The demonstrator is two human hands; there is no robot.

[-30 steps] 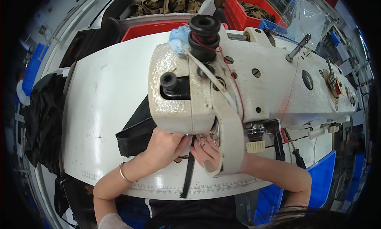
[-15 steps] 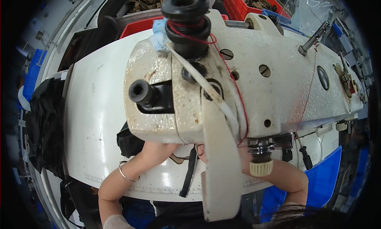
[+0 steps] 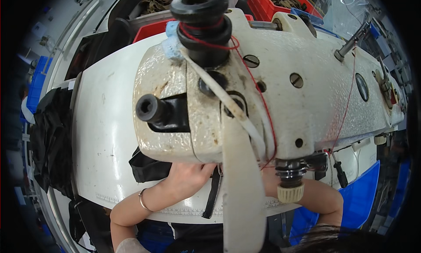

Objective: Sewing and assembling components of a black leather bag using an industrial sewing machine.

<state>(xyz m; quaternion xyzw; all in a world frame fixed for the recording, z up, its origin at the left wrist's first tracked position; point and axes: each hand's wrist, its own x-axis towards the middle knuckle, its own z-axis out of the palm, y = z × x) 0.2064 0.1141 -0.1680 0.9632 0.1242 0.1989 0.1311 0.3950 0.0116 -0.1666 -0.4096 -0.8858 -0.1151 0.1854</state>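
In the head view, the left hand (image 3: 191,178) curled narrowly beside a black metal-toothed zipper strip (image 3: 212,198) on the white table (image 3: 98,121), at the white metal sewing machine (image 3: 285,113). A flat cream lever (image 3: 244,200) mostly hid the right hand (image 3: 269,182); neither grip could be told.

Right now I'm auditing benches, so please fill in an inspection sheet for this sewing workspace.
Surface: white table, ruler markings along near edge.
Work items: sewing machine; black zipper strip extending toward that edge; black cloth left of the strip, partly hidden by the machine.
Clutter: black-handled tool at table's right.
Hands: left hand beside the strip, fingertips hidden; right hand hidden behind a pale flap.
Cables: no power cable made out; red thread and white cord over the machine.
Surroundings: crumpled black fabric left, blue bin right, red crate beyond.
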